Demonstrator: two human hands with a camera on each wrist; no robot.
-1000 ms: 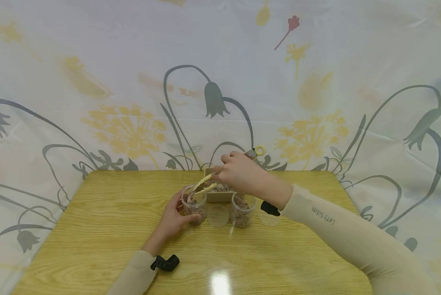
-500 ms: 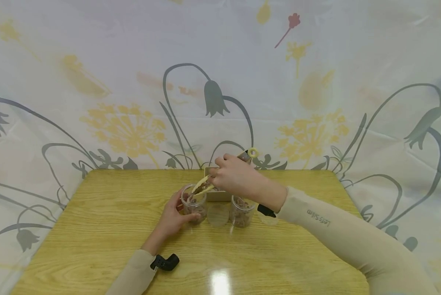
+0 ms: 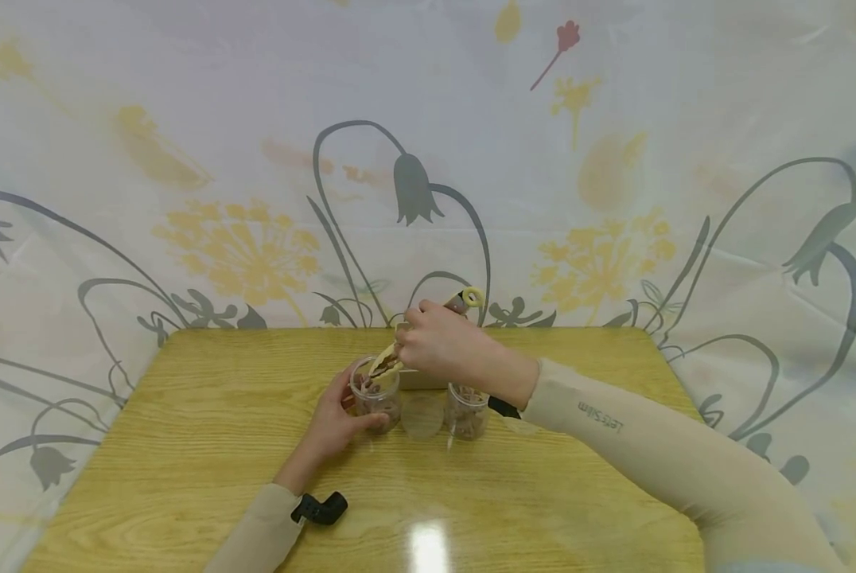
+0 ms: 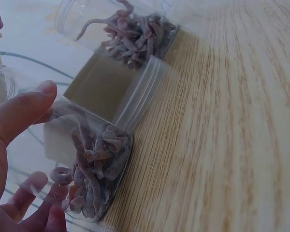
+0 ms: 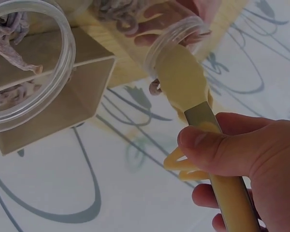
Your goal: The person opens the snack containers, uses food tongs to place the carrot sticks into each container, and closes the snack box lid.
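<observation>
My left hand (image 3: 335,426) grips a clear plastic jar (image 3: 354,383), thumb on one side and fingers on the other. Greyish-brown curly strips (image 4: 89,169) lie in its lower part, seen through the wall. In my right hand (image 3: 442,342) are tongs (image 5: 183,79) with pale yellow scalloped tips, a metal handle and a yellow ring (image 3: 474,297) at the end. The tips dip into the mouth of the held jar, and a strip end (image 5: 155,87) shows beside them at the rim. What lies between the tips is hidden.
A second clear jar (image 3: 466,415) with similar strips stands to the right. Between the jars lies a clear lid (image 3: 422,417); another round lid (image 3: 519,426) is partly under the right wrist. A beige box (image 3: 421,380) holding more strips sits behind, near the patterned backdrop.
My right hand has shifted a little left with the tongs, bringing their tips further into the jar's mouth and covering more of the box. The left hand keeps its grip on the jar.
</observation>
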